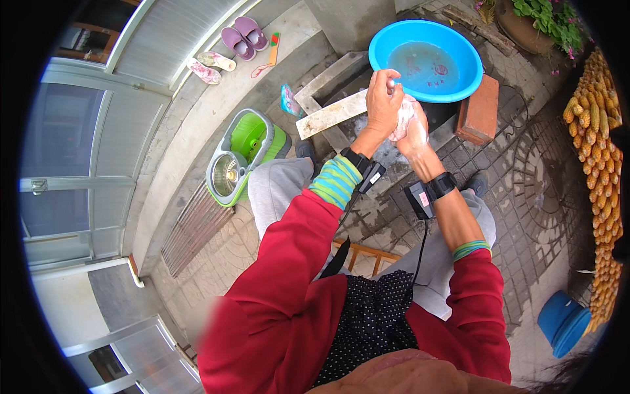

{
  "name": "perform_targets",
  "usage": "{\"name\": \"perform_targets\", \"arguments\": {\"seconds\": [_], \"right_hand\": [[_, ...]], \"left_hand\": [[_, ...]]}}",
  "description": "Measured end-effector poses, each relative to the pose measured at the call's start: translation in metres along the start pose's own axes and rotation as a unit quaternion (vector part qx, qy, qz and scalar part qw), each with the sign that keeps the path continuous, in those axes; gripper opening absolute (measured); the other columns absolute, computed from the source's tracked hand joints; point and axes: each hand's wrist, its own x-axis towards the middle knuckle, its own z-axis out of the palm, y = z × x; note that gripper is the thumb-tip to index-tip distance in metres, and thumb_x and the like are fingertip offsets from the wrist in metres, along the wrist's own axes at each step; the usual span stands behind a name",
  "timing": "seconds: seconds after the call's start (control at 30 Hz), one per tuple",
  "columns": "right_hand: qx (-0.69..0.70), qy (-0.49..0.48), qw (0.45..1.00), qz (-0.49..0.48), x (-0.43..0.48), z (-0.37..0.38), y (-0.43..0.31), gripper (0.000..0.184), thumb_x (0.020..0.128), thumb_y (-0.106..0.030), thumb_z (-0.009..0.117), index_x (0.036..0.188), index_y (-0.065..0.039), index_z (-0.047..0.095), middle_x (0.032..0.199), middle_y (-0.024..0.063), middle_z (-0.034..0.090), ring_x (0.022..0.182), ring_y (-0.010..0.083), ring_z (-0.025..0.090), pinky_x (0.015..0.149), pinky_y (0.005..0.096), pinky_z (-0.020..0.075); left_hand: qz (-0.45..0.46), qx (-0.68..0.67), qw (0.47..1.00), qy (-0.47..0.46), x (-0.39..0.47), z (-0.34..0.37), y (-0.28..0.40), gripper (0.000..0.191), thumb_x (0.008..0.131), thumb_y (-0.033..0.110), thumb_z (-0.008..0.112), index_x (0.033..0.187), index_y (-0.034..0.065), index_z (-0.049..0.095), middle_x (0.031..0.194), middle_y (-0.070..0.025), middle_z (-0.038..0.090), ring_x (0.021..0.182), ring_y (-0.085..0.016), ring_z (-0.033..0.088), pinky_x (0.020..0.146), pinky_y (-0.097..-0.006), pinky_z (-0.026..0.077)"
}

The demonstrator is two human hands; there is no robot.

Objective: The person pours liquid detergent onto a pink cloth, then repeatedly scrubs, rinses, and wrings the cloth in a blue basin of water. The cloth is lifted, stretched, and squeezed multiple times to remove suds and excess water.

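Both my hands meet at the near rim of a blue plastic basin (423,64) that holds cloudy water. My left hand (384,106) has curled fingers and presses against a wet, soapy, pinkish-white cloth (406,115). The same cloth lies bunched in my right hand (416,130), which has foam on its skin. A pale board (332,115) reaches from the left to behind my left hand. Under the hands is a concrete trough (339,140) with suds in it.
A red brick (480,108) stands right of the basin. To the left are a green mop bucket (246,152), a blue packet (290,101), slippers (211,66) and purple shoes (244,38) on a ledge. Corn cobs (600,162) and a blue bucket (563,322) are at right.
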Motion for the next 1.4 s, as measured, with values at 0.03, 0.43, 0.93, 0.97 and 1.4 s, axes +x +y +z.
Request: {"name": "perform_targets", "arguments": {"seconds": [0.03, 0.43, 0.93, 0.97, 1.4], "right_hand": [[0.000, -0.060, 0.998, -0.010, 0.001, 0.001, 0.000, 0.029, 0.098, -0.030, 0.043, 0.114, -0.010, 0.055, 0.107, 0.0060, 0.062, 0.098, 0.0180, 0.061, 0.086, 0.0303, 0.0486], [-0.040, 0.005, 0.996, -0.082, -0.019, 0.040, -0.022, 0.023, 0.097, -0.019, 0.043, 0.112, -0.004, 0.054, 0.106, 0.0067, 0.059, 0.102, 0.0190, 0.057, 0.092, 0.0345, 0.0462], [-0.003, -0.137, 0.990, -0.029, 0.005, 0.012, -0.042, 0.022, 0.092, -0.021, 0.057, 0.106, -0.005, 0.051, 0.095, 0.0066, 0.058, 0.086, 0.0197, 0.061, 0.079, 0.0365, 0.0536], [0.000, -0.142, 0.987, -0.078, 0.004, 0.012, -0.037, 0.020, 0.094, -0.020, 0.055, 0.106, -0.005, 0.051, 0.094, 0.0056, 0.059, 0.083, 0.0175, 0.061, 0.078, 0.0348, 0.0539], [-0.077, 0.101, 0.990, 0.061, -0.002, 0.011, -0.016, 0.010, 0.088, -0.020, 0.055, 0.091, -0.011, 0.051, 0.071, -0.0004, 0.054, 0.064, 0.0126, 0.055, 0.055, 0.0270, 0.0470]], "left_hand": [[0.024, -0.002, 0.999, 0.033, 0.004, 0.000, 0.001, 0.018, 0.076, 0.006, 0.061, 0.094, 0.0067, 0.057, 0.089, -0.0150, 0.058, 0.086, -0.030, 0.061, 0.068, -0.0386, 0.045], [-0.162, -0.051, 0.968, -0.185, 0.011, -0.033, -0.078, 0.023, 0.090, 0.011, 0.058, 0.110, 0.0009, 0.057, 0.096, -0.0093, 0.064, 0.089, -0.014, 0.058, 0.078, -0.0304, 0.047], [0.087, 0.018, 0.966, -0.244, -0.030, -0.018, 0.015, 0.021, 0.077, 0.012, 0.063, 0.096, 0.0048, 0.061, 0.101, -0.0186, 0.060, 0.090, -0.033, 0.062, 0.077, -0.0379, 0.049], [0.099, 0.062, 0.955, -0.274, -0.024, -0.014, 0.016, 0.020, 0.078, 0.017, 0.067, 0.093, 0.0048, 0.061, 0.099, -0.0185, 0.061, 0.086, -0.033, 0.063, 0.073, -0.0379, 0.050], [-0.002, 0.084, 0.985, -0.150, -0.011, -0.009, -0.002, 0.023, 0.082, 0.026, 0.065, 0.087, 0.0044, 0.058, 0.096, -0.0208, 0.061, 0.082, -0.042, 0.060, 0.065, -0.0482, 0.047]]}}
